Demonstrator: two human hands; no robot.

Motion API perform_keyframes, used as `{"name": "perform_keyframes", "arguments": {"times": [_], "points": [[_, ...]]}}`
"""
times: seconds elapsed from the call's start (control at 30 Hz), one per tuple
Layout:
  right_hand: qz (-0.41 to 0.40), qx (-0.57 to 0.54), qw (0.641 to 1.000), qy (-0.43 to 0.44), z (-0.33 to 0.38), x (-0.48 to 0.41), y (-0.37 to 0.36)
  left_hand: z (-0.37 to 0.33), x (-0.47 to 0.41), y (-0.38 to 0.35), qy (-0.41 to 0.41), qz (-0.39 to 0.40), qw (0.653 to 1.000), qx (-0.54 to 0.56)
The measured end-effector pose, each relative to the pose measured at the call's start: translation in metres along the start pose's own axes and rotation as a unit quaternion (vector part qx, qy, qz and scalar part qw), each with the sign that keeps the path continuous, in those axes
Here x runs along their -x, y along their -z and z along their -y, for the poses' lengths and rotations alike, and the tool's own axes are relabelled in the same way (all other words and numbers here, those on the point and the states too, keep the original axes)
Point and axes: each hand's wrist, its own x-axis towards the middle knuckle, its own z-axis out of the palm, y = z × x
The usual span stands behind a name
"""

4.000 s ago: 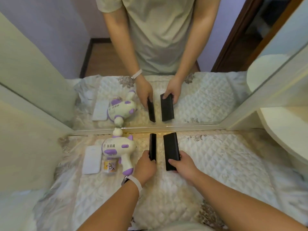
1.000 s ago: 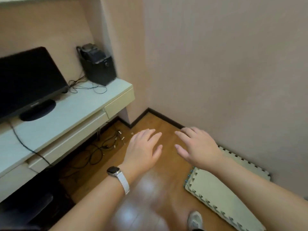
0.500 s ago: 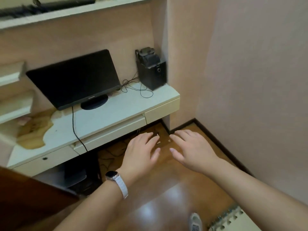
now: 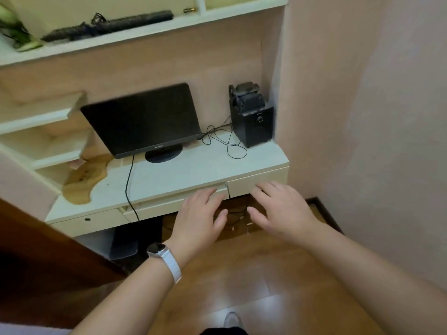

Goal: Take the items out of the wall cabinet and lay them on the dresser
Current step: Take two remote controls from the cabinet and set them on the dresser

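- Your left hand (image 4: 200,218) and right hand (image 4: 280,209) are both empty, with fingers relaxed and spread, and hover before the front edge of the desk (image 4: 193,170).
- Above the monitor (image 4: 142,119), the wall cabinet (image 4: 154,29) holds long black items (image 4: 111,25) along its shelf's front edge and a green thing (image 4: 17,32) at its left end.
- You cannot see the dresser, so what is already laid there is unknown.
- I judge that these pieces wait to be taken, so the task is unfinished.

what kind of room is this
Likely a home study or bedroom corner: a black flat-screen monitor and a black box-shaped speaker stand on a pale built-in desk with drawers, above a glossy wooden floor.
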Motion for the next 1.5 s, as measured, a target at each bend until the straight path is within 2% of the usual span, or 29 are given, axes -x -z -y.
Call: {"name": "perform_keyframes", "arguments": {"times": [0.1,0.27,0.47,0.77,1.03,1.17,1.3,1.5], "points": [[0.005,0.000,1.000,0.004,-0.018,-0.028,-0.002,0.006,-0.024,-0.006,0.026,-0.011,0.999,0.018],[-0.040,0.006,0.999,0.018,-0.046,-0.084,-0.007,0.031,-0.088,-0.025,0.019,-0.029,0.999,0.036],[-0.051,0.059,0.997,-0.001,-0.082,-0.175,-0.006,0.063,-0.192,-0.037,-0.009,-0.046,0.998,0.039],[-0.103,0.097,0.990,-0.020,-0.125,-0.317,0.016,0.121,-0.355,-0.028,-0.083,-0.132,0.986,0.059],[-0.166,0.131,0.977,-0.030,-0.158,-0.397,0.084,0.110,-0.458,0.027,-0.128,-0.201,0.969,0.065],[-0.228,0.130,0.964,-0.029,-0.178,-0.428,0.131,0.091,-0.496,0.072,-0.147,-0.240,0.958,0.061],[-0.292,0.114,0.950,-0.006,-0.197,-0.460,0.177,0.067,-0.526,0.121,-0.166,-0.320,0.931,0.064],[-0.366,0.103,0.923,0.055,-0.212,-0.509,0.260,0.042,-0.580,0.205,-0.181,-0.391,0.902,0.008]]}}
